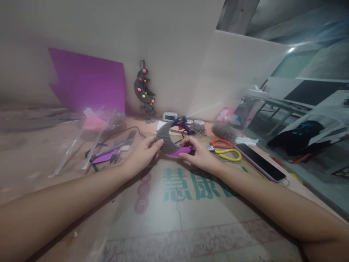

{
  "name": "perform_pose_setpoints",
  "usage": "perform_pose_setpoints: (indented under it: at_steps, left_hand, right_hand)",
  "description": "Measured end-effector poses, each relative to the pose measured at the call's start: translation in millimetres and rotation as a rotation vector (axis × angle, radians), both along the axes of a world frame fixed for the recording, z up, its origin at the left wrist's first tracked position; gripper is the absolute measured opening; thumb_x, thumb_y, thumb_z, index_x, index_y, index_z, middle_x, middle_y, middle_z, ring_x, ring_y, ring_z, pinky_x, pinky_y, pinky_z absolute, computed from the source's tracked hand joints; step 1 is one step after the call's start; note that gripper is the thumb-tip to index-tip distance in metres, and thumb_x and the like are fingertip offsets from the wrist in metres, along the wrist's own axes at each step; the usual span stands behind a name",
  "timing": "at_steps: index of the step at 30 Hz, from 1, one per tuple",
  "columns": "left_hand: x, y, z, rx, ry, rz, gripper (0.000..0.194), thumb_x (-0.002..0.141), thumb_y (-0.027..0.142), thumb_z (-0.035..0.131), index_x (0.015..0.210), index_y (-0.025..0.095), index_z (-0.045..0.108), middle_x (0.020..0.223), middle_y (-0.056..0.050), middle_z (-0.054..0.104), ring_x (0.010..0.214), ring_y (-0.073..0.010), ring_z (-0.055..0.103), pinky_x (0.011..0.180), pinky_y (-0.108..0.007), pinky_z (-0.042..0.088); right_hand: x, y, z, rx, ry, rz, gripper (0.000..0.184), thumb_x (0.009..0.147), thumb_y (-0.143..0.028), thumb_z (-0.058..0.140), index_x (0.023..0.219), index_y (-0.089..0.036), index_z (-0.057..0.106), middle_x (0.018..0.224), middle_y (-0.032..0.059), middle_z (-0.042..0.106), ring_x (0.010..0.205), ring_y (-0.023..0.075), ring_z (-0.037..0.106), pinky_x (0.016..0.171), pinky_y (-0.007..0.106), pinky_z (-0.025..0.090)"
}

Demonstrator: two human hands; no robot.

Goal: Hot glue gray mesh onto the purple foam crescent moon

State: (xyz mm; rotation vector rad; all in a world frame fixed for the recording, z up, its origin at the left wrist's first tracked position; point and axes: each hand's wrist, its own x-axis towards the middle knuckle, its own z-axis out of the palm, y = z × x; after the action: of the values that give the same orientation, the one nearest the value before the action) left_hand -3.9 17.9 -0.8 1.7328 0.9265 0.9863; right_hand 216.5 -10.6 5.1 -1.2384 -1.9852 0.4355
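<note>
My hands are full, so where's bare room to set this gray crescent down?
The widest bare patch is the printed cardboard between your forearms, nearer you than the gray crescent. It's crowded beyond that, around the glue gun and yarn; right of your right hand, by the yellow handle and phone; and left of your left hand, around the purple scrap.

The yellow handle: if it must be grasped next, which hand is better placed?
Probably the right hand: it is nearer to the yellow handle, while the left hand is farther, across the grey crescent. Both hold the crescent, so the right would first let go.
</note>
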Motion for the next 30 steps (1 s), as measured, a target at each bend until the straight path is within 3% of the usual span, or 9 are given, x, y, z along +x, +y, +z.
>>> perform_pose_setpoints:
  at_steps: [4,8,11,14,20,26,30]
  left_hand:
    - [1,-1,0.0,-0.033,-0.013,0.002,0.03,0.09,0.044,0.046,0.074,0.019,0.048,0.05,0.007,0.045,0.036,-0.0046,0.034,0.035,-0.016,0.025]
    - [2,-3,2.5,-0.027,-0.004,0.005,0.03,0.09,0.043,0.046,0.073,0.018,0.048,0.049,0.007,0.043,0.037,-0.0045,0.035,0.034,-0.015,0.026]
    - [2,-4,4.1,-0.026,-0.02,0.009,0.029,0.089,0.043,0.048,0.073,0.018,0.047,0.05,0.007,0.044,0.037,-0.0042,0.037,0.033,-0.013,0.026]
    - [1,-2,2.9,-0.122,-0.05,0.048,0.033,0.089,0.048,0.045,0.073,0.02,0.044,0.052,0.007,0.045,0.033,-0.0045,0.036,0.028,-0.015,0.024]
    - [0,3,0.0,-0.203,-0.092,0.074,0.035,0.087,0.053,0.046,0.071,0.021,0.043,0.052,0.007,0.045,0.029,-0.0062,0.038,0.023,-0.016,0.023]
    - [-1,3,-0.2,-0.215,-0.101,0.117,0.038,0.087,0.055,0.043,0.07,0.021,0.042,0.051,0.006,0.048,0.024,-0.0057,0.032,0.02,-0.017,0.02]
    - [-1,6,-2.0,-0.201,-0.09,0.123,0.039,0.087,0.055,0.042,0.069,0.021,0.043,0.05,0.006,0.048,0.025,-0.0068,0.035,0.02,-0.017,0.021]
  right_hand:
    - [1,-1,1.8,0.03,0.035,0.022,0.013,0.085,-0.029,0.056,0.087,-0.017,0.058,0.086,0.0027,0.062,0.082,0.0166,0.057,0.076,0.029,0.043]
    - [2,2,0.1,0.081,-0.029,0.02,0.013,0.084,-0.03,0.058,0.086,-0.017,0.06,0.086,0.0034,0.063,0.082,0.0174,0.057,0.076,0.03,0.043]
    - [2,1,0.0,0.241,-0.007,-0.006,0.013,0.086,-0.028,0.058,0.094,-0.018,0.058,0.093,0.0056,0.06,0.089,0.0187,0.056,0.08,0.033,0.044]
    - [4,-5,2.2,0.465,-0.023,-0.025,0.016,0.087,-0.024,0.056,0.102,-0.018,0.058,0.099,0.0074,0.056,0.096,0.0201,0.053,0.086,0.036,0.043]
    - [5,-14,4.0,0.636,-0.307,0.102,0.031,0.084,-0.01,0.051,0.109,-0.021,0.064,0.08,0.0042,0.051,0.078,0.0181,0.048,0.072,0.034,0.042]
    - [8,-12,1.4,0.602,-0.328,0.087,0.031,0.085,-0.009,0.048,0.109,-0.018,0.064,0.069,0.0026,0.054,0.069,0.017,0.047,0.065,0.031,0.037]
    - [8,-10,-2.1,0.55,-0.416,0.15,0.04,0.088,-0.013,0.046,0.127,-0.017,0.054,0.064,0.0001,0.052,0.062,0.0156,0.044,0.06,0.029,0.035]
